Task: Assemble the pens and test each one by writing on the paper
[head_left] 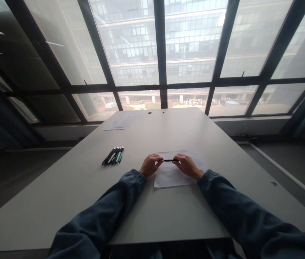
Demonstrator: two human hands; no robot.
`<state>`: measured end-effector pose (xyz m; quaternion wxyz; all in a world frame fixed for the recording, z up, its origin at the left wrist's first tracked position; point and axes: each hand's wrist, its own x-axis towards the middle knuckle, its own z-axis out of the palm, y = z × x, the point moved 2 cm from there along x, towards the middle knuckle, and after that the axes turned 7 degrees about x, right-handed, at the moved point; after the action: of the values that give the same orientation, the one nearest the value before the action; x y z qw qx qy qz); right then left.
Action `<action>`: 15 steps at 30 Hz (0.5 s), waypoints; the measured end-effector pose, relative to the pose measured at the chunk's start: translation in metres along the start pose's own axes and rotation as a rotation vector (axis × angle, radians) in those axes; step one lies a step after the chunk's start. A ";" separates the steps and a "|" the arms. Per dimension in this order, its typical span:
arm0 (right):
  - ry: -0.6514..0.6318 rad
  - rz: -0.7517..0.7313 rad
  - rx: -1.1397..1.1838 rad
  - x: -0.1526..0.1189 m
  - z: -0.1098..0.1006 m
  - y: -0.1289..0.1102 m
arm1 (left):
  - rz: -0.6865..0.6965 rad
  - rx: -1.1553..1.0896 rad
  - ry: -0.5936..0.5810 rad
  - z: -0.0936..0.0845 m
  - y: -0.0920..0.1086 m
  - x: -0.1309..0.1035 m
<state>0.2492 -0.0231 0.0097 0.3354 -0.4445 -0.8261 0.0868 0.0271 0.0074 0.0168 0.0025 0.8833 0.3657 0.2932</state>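
Smooth white tabletop (82, 194), thin paper (171, 178), slender black pen (170, 160) in the pinch of left hand (150, 164) and right hand (187, 166).

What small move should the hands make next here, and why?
Probably the left hand should release the black pen, leaving it in the right hand. The fingers of both hands hold it, one hand at each end, sideways over the white sheet; freeing one hand would let the other turn it.
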 end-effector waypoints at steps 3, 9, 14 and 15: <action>0.001 0.003 0.001 0.000 0.000 0.000 | -0.001 0.000 0.000 -0.001 0.001 0.000; -0.004 0.008 0.000 0.000 0.001 0.001 | 0.000 -0.015 0.004 -0.002 0.001 0.000; 0.007 0.003 0.000 0.000 0.002 0.002 | -0.006 -0.053 0.020 -0.001 0.001 0.000; 0.009 0.003 0.001 0.000 0.002 0.002 | -0.005 -0.066 0.024 -0.001 0.000 0.000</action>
<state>0.2492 -0.0212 0.0073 0.3394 -0.4458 -0.8239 0.0858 0.0272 0.0073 0.0176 0.0280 0.8782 0.3582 0.3157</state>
